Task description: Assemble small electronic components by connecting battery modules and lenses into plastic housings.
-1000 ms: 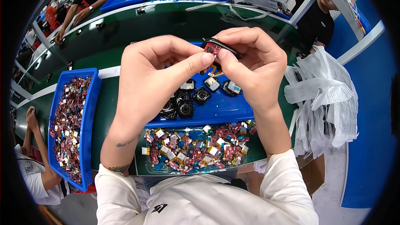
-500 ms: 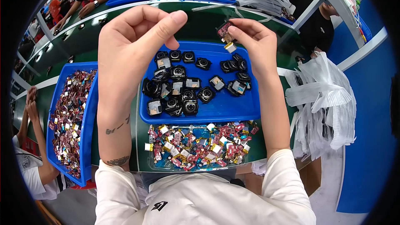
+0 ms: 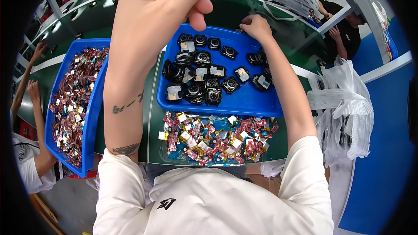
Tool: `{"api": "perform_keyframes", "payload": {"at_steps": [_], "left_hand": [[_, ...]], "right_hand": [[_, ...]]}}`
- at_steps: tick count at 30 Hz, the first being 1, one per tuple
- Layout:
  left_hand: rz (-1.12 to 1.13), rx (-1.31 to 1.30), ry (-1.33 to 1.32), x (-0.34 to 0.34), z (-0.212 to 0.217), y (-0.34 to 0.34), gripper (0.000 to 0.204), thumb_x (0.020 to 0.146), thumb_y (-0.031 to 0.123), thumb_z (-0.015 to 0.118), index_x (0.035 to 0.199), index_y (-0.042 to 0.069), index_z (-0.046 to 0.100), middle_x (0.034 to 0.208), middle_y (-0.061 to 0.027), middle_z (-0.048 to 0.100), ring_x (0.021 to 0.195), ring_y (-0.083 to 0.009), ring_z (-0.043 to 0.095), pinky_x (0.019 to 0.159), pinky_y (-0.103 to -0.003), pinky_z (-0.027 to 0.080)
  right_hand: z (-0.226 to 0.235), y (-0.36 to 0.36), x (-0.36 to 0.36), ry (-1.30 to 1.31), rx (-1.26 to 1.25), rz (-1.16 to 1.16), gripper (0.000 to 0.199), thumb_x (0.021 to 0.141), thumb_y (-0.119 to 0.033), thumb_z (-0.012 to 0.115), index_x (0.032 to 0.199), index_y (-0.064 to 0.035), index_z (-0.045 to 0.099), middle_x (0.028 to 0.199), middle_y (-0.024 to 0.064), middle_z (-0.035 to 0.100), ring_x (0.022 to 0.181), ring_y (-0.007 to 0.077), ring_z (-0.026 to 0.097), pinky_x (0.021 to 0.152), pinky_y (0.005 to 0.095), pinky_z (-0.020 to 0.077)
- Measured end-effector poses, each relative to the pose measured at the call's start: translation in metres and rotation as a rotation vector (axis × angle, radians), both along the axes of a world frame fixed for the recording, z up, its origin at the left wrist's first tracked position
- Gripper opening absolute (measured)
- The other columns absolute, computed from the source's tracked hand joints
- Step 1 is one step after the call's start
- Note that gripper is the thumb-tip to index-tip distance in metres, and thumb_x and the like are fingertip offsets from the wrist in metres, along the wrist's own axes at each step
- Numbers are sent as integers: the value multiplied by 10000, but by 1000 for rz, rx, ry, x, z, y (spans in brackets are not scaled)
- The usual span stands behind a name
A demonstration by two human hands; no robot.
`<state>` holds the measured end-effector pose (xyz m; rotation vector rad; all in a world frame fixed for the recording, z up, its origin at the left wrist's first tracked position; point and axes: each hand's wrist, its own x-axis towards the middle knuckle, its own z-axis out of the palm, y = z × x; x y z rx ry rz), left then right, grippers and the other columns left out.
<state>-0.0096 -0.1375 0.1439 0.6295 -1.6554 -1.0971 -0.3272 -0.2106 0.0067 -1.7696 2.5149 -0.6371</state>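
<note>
My left hand (image 3: 163, 13) is raised high over the left part of the near blue tray (image 3: 217, 109). Its fingers are curled with the thumb across them; the thumb tip is cut off by the upper edge, and anything in the fingers is hidden. My right hand (image 3: 257, 27) is down at the tray's far rim, fingertips pinched over the green surface. A small dark bit shows at them, mostly hidden, likely the circuit board with battery held before. Inside the tray lie several black watch cases (image 3: 202, 57), some with a silvery battery showing.
Closer to me, a clear tray (image 3: 164, 152) holds a heap of red circuit boards and small batteries. A blue bin (image 3: 91, 148) at the left is full of similar parts. White plastic sheets (image 3: 344, 109) are stacked at the right. Co-workers sit across the green table (image 3: 152, 126) and at the left.
My right hand has moved down from mid-air to the far rim of the blue tray. My left hand sits higher in view, still curled. The whole view has shifted slightly.
</note>
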Motion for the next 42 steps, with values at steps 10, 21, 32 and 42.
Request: {"api": "perform_keyframes", "payload": {"at_steps": [10, 21, 32, 42], "left_hand": [[-96, -67, -9, -8, -8, 6, 359, 907, 273, 622, 652, 19, 639, 548, -35, 593, 456, -59, 541, 431, -152, 414], [-213, -118, -105, -17, -14, 12, 300, 889, 251, 648, 696, 20, 660, 568, -32, 601, 494, -60, 566, 458, -156, 434], [-480, -368, -441, -25, -24, 8, 167, 813, 146, 695, 832, -19, 682, 753, -34, 659, 691, -70, 564, 624, -216, 425], [-423, -306, -272, -36, -29, 11, 120, 735, 82, 749, 795, 6, 678, 746, -13, 649, 666, -64, 538, 617, -210, 409]], "right_hand": [[44, 157, 135, -125, 101, 829, 217, 709, -181, 751, 863, -50, 674, 886, 74, 625, 807, 232, 595, 706, 330, 469], [28, 172, 154, -114, -48, 1181, 159, 709, -156, 723, 830, -59, 687, 1179, 71, 591, 1164, 278, 483, 910, 403, 428], [87, 184, 96, -741, -479, 723, 128, 781, -64, 733, 858, 3, 657, 803, 48, 655, 738, 99, 621, 683, 212, 498], [89, 183, 92, -696, -444, 724, 126, 790, -70, 724, 854, 8, 650, 790, 44, 648, 722, 82, 615, 651, 208, 499]]}}
